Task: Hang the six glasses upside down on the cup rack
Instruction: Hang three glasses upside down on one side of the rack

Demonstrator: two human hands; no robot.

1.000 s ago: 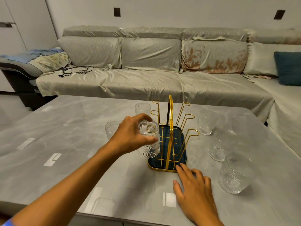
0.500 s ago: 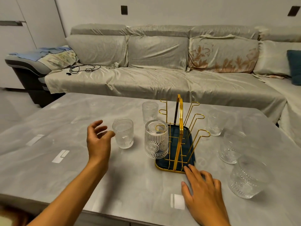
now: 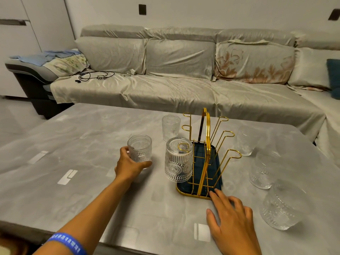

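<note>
**One glass hung, a second in my left hand**

While my left hand (image 3: pixel 128 165) wraps around an upright glass (image 3: pixel 139 150) standing on the grey table (image 3: pixel 88 144), thumb on its near side and fingers curled behind it, my right hand (image 3: pixel 232 219) lies flat and empty on the tabletop, fingers spread, its fingertips touching the near rim of the cup rack (image 3: pixel 204 162). A blue wristband (image 3: pixel 67 243) circles my left forearm at the bottom edge of the view.

Just right of the glass I am gripping, one hung glass (image 3: pixel 179 159) sits upside down over the nearest left-hand prong of the rack, the gold loop showing through its base. The rack is gold wire with a tall central handle, rising from a dark blue tray; its other prongs, two more on the left and three on the right, are bare.

Behind the hung glass, a far glass (image 3: pixel 171 127) stands upright beside the rack's back left corner. On the rack's right side three more glasses stand in a row running toward me: a back-right glass (image 3: pixel 245 142), a middle-right glass (image 3: pixel 263 171), and a near-right glass (image 3: pixel 281 207), which is just beside my right hand but not touching it.

Beyond the table runs a long sofa (image 3: pixel 184 85) under a pale cover, with a black cable (image 3: pixel 93 75) lying on its seat.
</note>
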